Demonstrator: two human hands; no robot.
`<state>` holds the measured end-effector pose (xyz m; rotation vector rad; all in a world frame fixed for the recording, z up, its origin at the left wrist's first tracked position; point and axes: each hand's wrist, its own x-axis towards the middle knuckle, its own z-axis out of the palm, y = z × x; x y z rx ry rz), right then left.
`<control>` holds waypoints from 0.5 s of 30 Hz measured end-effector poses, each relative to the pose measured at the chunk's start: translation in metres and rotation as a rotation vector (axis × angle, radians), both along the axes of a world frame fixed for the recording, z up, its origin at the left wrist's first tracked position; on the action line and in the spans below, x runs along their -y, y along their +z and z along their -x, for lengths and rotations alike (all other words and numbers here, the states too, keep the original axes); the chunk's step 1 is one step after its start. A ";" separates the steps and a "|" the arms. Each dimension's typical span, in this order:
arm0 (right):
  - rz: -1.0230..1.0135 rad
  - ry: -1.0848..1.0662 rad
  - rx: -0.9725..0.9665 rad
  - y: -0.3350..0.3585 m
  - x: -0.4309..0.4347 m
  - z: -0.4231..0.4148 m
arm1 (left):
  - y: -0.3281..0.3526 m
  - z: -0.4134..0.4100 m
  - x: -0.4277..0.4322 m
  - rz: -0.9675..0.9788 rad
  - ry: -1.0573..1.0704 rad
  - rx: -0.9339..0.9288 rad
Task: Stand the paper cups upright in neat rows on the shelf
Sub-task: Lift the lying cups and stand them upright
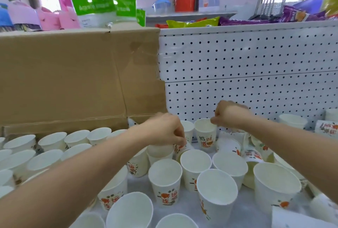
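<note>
The cardboard box [73, 81] fills the far left and the pegboard panel [256, 59] the far right. The shelf [243, 215] below them is crowded with paper cups [164, 178]. I count roughly thirty, though the edges of the view cut some off. About a dozen stand packed on the left, looser ones stand in the middle, and at least four lie tipped [254, 154] on the right.

My left hand [164, 130] is curled downward, fingertips pinching a leaning cup [183, 148] in the middle. My right hand [228, 116] is also curled, thumb and finger nipping the rim of an upright cup [205, 134] near the pegboard.

The risk I see is my forearms: both reach low over standing cups, so dragging either one sideways could topple several at once. A rim pinch may also dent the thin paper or let the cup swing and knock its neighbour
</note>
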<state>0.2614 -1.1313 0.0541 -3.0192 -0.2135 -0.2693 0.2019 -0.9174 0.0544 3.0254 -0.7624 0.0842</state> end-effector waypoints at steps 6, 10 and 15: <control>0.082 -0.052 -0.041 -0.010 -0.005 -0.007 | -0.006 -0.012 0.007 -0.068 0.042 -0.012; 0.192 -0.037 0.003 -0.014 -0.004 -0.005 | -0.004 -0.010 0.013 0.006 0.034 -0.078; 0.140 0.120 0.227 -0.013 0.001 0.003 | -0.001 -0.007 0.016 0.007 -0.007 -0.108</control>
